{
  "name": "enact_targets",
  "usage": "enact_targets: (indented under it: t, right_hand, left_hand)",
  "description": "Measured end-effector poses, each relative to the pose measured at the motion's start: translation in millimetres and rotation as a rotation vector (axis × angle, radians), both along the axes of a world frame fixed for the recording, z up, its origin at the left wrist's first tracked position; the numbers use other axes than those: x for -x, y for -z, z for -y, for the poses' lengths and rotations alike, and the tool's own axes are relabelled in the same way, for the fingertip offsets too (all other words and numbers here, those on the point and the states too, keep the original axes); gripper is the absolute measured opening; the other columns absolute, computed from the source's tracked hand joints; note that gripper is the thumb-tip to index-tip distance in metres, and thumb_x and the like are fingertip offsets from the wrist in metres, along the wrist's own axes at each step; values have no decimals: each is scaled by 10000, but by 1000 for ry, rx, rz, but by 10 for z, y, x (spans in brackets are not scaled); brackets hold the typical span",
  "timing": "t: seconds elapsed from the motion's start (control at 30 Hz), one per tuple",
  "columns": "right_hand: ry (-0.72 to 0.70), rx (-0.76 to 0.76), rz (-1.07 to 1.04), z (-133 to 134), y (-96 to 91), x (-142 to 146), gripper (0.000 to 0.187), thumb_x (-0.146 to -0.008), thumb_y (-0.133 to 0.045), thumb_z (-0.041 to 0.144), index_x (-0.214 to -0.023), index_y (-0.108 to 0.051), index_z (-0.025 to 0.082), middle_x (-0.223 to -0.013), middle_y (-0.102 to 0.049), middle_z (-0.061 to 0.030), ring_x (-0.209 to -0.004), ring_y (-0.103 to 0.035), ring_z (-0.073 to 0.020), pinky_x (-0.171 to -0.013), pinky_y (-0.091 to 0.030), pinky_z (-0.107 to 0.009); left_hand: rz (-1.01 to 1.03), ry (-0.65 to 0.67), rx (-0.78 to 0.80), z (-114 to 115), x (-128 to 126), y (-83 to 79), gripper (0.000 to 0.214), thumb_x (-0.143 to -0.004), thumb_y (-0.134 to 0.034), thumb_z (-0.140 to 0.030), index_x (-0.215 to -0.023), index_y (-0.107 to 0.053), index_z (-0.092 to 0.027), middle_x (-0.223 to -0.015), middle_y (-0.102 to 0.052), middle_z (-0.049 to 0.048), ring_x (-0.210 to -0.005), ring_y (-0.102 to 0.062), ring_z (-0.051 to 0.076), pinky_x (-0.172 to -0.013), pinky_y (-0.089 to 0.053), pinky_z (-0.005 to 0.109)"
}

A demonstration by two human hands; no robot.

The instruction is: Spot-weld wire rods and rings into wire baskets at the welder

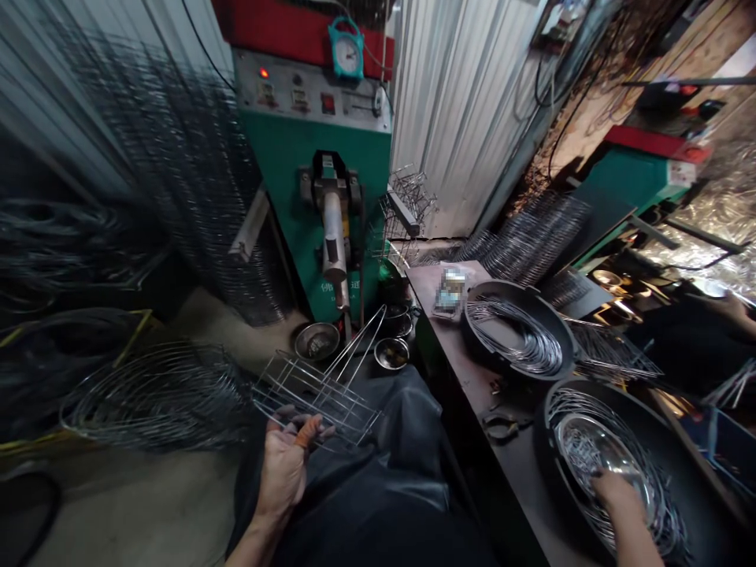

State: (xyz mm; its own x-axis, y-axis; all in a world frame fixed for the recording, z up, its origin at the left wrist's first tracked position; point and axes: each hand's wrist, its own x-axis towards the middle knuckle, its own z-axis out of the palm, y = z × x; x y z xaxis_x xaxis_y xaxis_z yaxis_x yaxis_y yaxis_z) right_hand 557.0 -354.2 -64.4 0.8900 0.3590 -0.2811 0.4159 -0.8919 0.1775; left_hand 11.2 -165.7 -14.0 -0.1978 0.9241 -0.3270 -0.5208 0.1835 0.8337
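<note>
My left hand is closed on the near edge of a wire rack, holding it over my lap in front of the green and red welding machine. One fingertip wears an orange cot. My right hand reaches into a black round pan on the bench at lower right. It rests on a shiny metal bowl among curved wire pieces. Its fingers are bent down into the wires, and I cannot make out what they grip.
A second black pan with curved wires sits farther back on the dark bench. Stacks of wire racks lie at left and behind. Small steel bowls stand below the machine. Another person's hand shows at far right.
</note>
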Motion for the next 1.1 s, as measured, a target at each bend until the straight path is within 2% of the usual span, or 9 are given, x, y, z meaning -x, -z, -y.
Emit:
enact_targets:
  t: [0.13,0.23,0.33,0.4,0.47,0.57,0.63,0.83,1.1]
  right_hand:
    - [139,23,9,-34,-184,62,377,-737,-440,206,-1016,-682,132,-1069,-606,-273,-943,-621,-324,-702,-485,-407]
    - [13,-143,65,-373,-384,366,390,-787,-398,308,-970,-659,83,-946,-633,-282,-879,-624,-349,-677,-469,-403]
    - [-244,-540,-62,-1021,-567,1026,322,-781,-417,366,-848,-636,140,-841,-657,-184,-813,-611,-291,-694,-449,-352]
    - [-430,-843,-327,-1524,-661,1614,304,-770,-430,417,-785,-607,170,-771,-645,-106,-739,-587,-229,-664,-438,-304]
    - [-559,-1029,-609,-1983,-735,2224,330,-755,-453,481,-726,-585,181,-683,-607,-47,-669,-547,-188,-623,-420,-279]
    - [-659,-1125,-967,-2462,-815,2988,302,-727,-524,471,-670,-572,178,-632,-557,-1,-616,-496,-140,-586,-384,-246]
    - [-668,-1123,-1145,-2637,-837,3319,298,-726,-547,461,-637,-547,176,-578,-513,20,-552,-449,-110,-533,-349,-227]
    - [-695,-1082,-1320,-2835,-801,3616,356,-755,-535,506,-618,-509,178,-515,-467,38,-471,-370,-77,-445,-273,-202]
    - [-684,-1054,-1433,-2938,-718,3720,334,-744,-559,490,-629,-504,181,-566,-500,31,-491,-428,-79,-481,-326,-211]
  left_hand:
    - [-29,-5,-24,34,23,-18,589,-501,-793,-185,-966,-436,-238,-707,-550,-82,-597,-556,99,-642,-552,332]
    - [-25,-12,-36,39,32,-11,589,-506,-786,-178,-966,-423,-239,-708,-545,-85,-597,-557,98,-644,-553,339]
    - [-8,-1,-59,39,14,1,593,-518,-779,-170,-978,-412,-244,-724,-540,-85,-606,-557,99,-659,-554,365]
    - [1,25,-75,54,-5,4,590,-533,-776,-172,-991,-411,-247,-725,-533,-87,-603,-556,94,-671,-551,368]
    - [3,48,-83,83,-19,3,589,-549,-772,-183,-1009,-411,-247,-719,-524,-89,-590,-553,89,-676,-548,365]
    - [12,43,-87,136,-20,2,593,-567,-768,-202,-1034,-405,-244,-716,-520,-86,-582,-547,87,-666,-546,355]
    - [17,24,-91,157,-3,8,596,-576,-766,-204,-1045,-400,-248,-715,-520,-86,-583,-544,88,-661,-547,351]
    - [27,4,-69,100,120,22,583,-584,-763,-219,-1039,-400,-253,-704,-515,-88,-567,-533,93,-640,-550,357]
    - [30,10,34,9,234,81,671,-523,-785,-220,-1077,-407,-244,-720,-522,-87,-529,-523,88,-597,-529,318]
